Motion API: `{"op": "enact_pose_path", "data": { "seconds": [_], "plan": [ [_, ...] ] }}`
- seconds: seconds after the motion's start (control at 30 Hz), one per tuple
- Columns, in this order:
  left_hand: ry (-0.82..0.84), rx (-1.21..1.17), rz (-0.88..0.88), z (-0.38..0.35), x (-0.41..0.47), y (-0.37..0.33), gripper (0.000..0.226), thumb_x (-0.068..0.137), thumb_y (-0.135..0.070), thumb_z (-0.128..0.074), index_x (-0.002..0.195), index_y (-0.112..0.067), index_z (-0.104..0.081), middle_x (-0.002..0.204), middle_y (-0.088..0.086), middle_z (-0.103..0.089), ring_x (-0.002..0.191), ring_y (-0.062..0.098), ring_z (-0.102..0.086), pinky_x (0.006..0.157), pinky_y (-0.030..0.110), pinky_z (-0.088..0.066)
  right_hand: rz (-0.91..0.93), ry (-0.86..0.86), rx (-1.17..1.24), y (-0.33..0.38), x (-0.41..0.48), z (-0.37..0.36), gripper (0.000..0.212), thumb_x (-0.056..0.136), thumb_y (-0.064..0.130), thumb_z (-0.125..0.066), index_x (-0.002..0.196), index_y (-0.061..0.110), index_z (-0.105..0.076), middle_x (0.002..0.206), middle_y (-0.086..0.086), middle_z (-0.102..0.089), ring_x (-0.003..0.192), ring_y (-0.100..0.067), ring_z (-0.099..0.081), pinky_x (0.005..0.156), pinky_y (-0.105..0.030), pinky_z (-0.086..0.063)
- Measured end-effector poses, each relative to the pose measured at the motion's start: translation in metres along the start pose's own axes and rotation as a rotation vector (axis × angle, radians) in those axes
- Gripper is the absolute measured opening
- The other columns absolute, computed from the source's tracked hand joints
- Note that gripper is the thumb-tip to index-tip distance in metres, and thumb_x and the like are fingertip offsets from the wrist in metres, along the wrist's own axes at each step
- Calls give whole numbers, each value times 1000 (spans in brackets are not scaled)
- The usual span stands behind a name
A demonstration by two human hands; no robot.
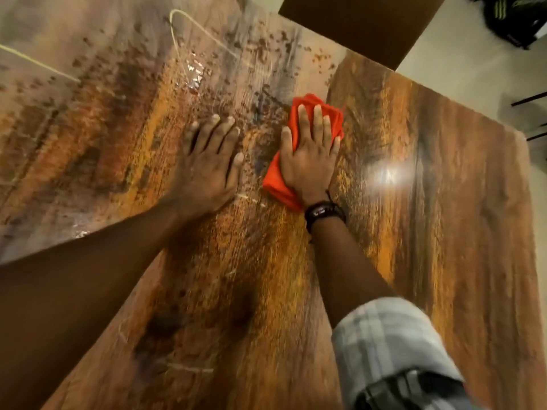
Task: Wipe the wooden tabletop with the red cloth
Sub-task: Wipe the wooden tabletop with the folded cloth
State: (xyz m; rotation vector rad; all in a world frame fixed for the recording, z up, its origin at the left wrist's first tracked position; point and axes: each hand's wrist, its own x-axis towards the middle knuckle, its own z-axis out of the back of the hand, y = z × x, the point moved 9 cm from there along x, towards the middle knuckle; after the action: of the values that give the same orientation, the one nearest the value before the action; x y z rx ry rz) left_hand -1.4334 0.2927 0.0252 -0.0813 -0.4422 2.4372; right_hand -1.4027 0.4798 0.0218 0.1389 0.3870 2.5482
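Note:
The wooden tabletop fills most of the view, with orange-brown grain and dark specks and smears across its far middle. A folded red cloth lies on it near the centre. My right hand presses flat on the cloth, fingers spread, palm covering its middle; red shows beyond the fingertips and at the wrist side. My left hand rests flat on the bare wood just left of the cloth, fingers apart, holding nothing.
A wet glossy patch lies beyond the left hand. The table's far edge runs diagonally at the upper right, with pale floor past it. A dark brown board sits beyond that edge. A black bag lies at top right.

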Motion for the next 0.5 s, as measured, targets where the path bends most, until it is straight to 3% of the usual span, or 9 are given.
{"op": "enact_pose_path", "data": {
  "seconds": [0.3, 0.5],
  "plan": [
    [-53, -12, -9, 2, 1, 0, 56, 103, -38, -26, 150, -10, -37, 160, 8, -32, 151, 23, -21, 124, 49, -10, 6, 108, -8, -5, 162, 3, 59, 104, 50, -27, 159, 31, -17, 169, 0, -5, 156, -21, 0, 124, -49, 5],
    [-75, -2, -15, 1, 0, 1, 54, 104, -37, -27, 149, -10, -39, 158, 7, -35, 149, 23, -25, 122, 50, -16, -359, -20, 62, -54, 184, 12, 68, 100, 54, -25, 160, 27, -9, 168, -10, 4, 155, -27, 6, 123, -52, 8]
  ]
}}
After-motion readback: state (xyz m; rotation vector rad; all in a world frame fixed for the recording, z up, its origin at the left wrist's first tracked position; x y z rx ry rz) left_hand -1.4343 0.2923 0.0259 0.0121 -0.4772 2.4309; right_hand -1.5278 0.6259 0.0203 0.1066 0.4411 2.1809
